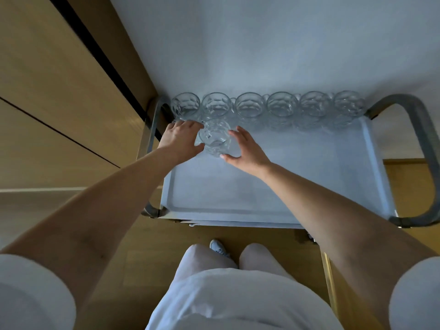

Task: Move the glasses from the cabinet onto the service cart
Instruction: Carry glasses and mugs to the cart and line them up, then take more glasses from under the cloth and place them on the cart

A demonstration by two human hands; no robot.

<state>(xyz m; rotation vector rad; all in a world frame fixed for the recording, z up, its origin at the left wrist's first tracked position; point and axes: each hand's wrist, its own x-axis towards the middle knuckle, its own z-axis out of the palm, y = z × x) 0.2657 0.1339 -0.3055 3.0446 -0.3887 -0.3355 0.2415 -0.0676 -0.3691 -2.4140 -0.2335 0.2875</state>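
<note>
On the service cart's smooth white tray [262, 201], left hand [181, 139] curls round a faceted clear glass [215, 139]; right hand [247, 151] spread loose, thumb touching it. Six matching glasses [282, 104] line the far rim.

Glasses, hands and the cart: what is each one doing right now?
Row of six glasses: upright, empty, side by side along the tray's far edge.
Front glass: upright, empty, between both hands.
Left hand: grips the front glass, fingers and thumb curled round it.
Right hand: fingers straight, against the glass's other side.
Service cart: standing, its top tray holding all seven glasses.
</note>
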